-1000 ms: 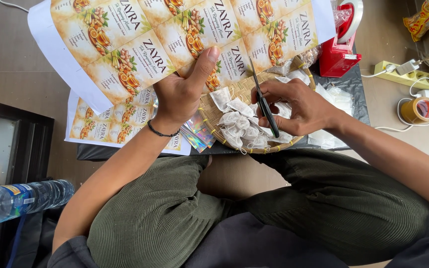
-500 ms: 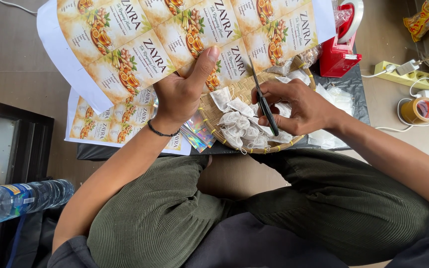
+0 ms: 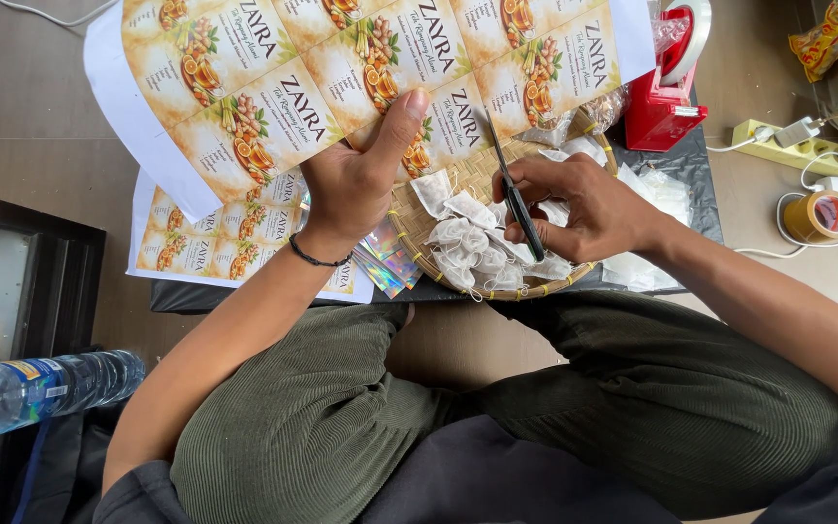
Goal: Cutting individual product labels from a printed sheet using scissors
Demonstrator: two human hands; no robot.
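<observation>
While my left hand grips the label sheet, my right hand closes on scissors mid-cut; I judge steady advance needed.

Tea bags in basket, sheet behind

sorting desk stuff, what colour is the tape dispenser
Red tape dispenser, with a white roll; head view shows it.

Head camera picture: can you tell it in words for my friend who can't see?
A seated person's left hand holds up a printed label sheet while the right hand cuts it with scissors. Underneath sits a woven tray of small white tea bags.
</observation>
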